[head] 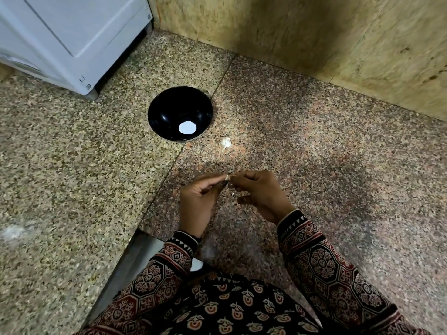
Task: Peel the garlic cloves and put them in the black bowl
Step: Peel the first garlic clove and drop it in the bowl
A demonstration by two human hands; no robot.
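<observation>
A garlic clove (227,177) is pinched between the fingertips of my left hand (198,197) and my right hand (258,192), held just above the granite counter. Only a small pale bit of it shows between the fingers. The black bowl (164,110) stands on the counter beyond my hands, to the upper left, with a bright round reflection on its bottom and no cloves visible inside. A white piece of garlic (225,142) lies on the counter just right of the bowl. A tiny scrap of peel (233,194) lies below my right fingers.
A white appliance (72,37) stands at the back left on the counter. A yellowish stone wall (314,37) runs along the back and right. The counter (338,153) forms an L, with a gap at its front edge near my left sleeve.
</observation>
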